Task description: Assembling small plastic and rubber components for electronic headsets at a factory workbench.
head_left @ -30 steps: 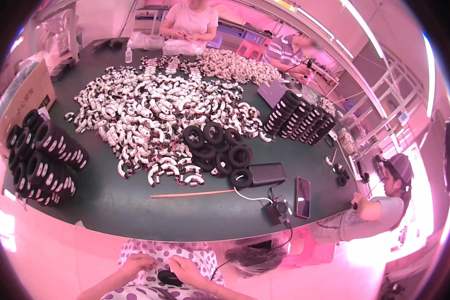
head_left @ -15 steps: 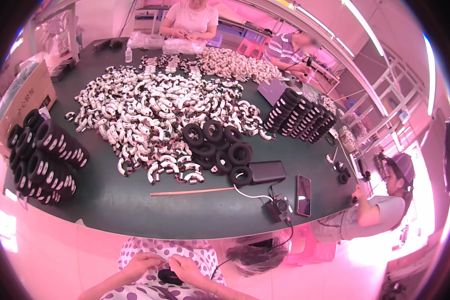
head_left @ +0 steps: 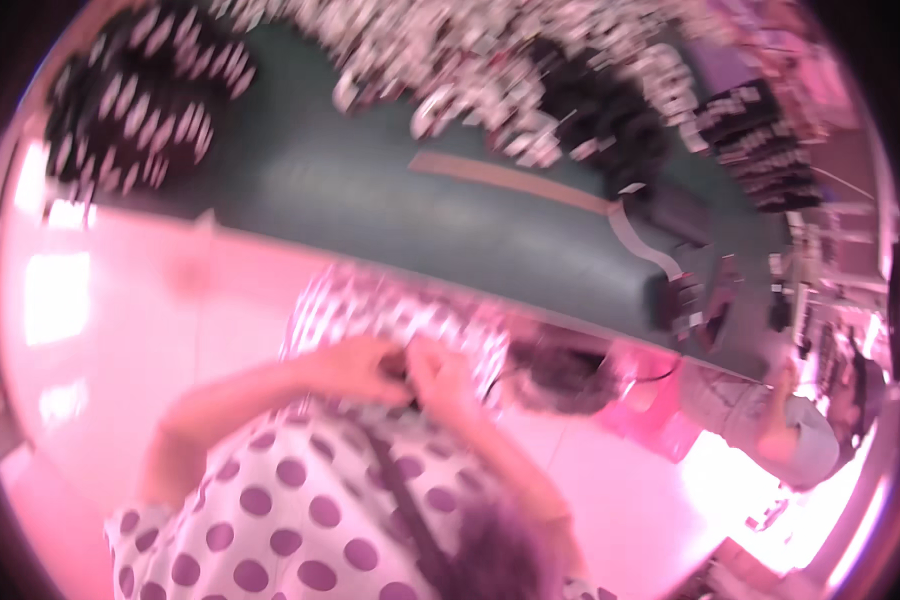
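In front of my dotted top, close to my body, both hands meet with bent, closed fingers. My left hand (head_left: 360, 370) and my right hand (head_left: 440, 380) grip a small black piece (head_left: 404, 402) between them. It is mostly covered by the fingers, and motion blur hides its exact form. Beyond the hands runs the near edge of the dark green table (head_left: 350, 220). A thin wooden stick (head_left: 510, 180) lies on it, with a heap of white curved parts (head_left: 470, 110) behind.
Stacks of black rings (head_left: 150, 110) stand at the table's left, more (head_left: 755, 145) at its right. Loose black rings (head_left: 610, 110) lie beside the heap. A white cable (head_left: 638, 240) and a dark box (head_left: 670, 215) are at right. A co-worker (head_left: 790, 435) sits near a pink stool (head_left: 655, 415).
The view has swung down and left, so the table appears higher and the scene is blurred. My hands remain together at the black piece, now higher in the picture.
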The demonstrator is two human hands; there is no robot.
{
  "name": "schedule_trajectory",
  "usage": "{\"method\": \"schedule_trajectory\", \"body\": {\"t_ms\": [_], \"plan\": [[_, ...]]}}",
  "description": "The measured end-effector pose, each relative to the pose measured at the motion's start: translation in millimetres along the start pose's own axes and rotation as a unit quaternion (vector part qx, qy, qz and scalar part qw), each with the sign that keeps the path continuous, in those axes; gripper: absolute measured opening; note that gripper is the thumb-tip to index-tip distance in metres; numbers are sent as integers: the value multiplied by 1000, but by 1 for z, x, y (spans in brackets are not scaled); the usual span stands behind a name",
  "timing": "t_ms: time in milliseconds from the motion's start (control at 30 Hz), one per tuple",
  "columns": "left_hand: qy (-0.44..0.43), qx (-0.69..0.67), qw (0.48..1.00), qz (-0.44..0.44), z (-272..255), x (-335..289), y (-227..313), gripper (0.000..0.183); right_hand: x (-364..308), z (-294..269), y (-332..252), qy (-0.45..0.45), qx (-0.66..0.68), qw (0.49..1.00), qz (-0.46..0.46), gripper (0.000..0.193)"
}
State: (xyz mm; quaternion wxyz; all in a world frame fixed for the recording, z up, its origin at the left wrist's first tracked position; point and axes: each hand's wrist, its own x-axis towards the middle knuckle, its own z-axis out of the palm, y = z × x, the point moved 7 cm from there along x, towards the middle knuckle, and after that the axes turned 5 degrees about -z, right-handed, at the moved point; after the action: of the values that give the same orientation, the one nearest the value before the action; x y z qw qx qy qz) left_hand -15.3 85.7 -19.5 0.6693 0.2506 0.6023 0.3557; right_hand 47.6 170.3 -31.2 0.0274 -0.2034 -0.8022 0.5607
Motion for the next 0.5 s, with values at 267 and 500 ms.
{"method": "schedule_trajectory", "body": {"t_ms": [267, 500], "plan": [[22, -16, 999, -27, -4, -6, -29, 34, 17, 8, -17, -10, 81, 996, -28, 30], [40, -112, 993, 17, -1, -13, -37, 44, 15, 9, -21, -25, -7, 999, 33, 28]]}}
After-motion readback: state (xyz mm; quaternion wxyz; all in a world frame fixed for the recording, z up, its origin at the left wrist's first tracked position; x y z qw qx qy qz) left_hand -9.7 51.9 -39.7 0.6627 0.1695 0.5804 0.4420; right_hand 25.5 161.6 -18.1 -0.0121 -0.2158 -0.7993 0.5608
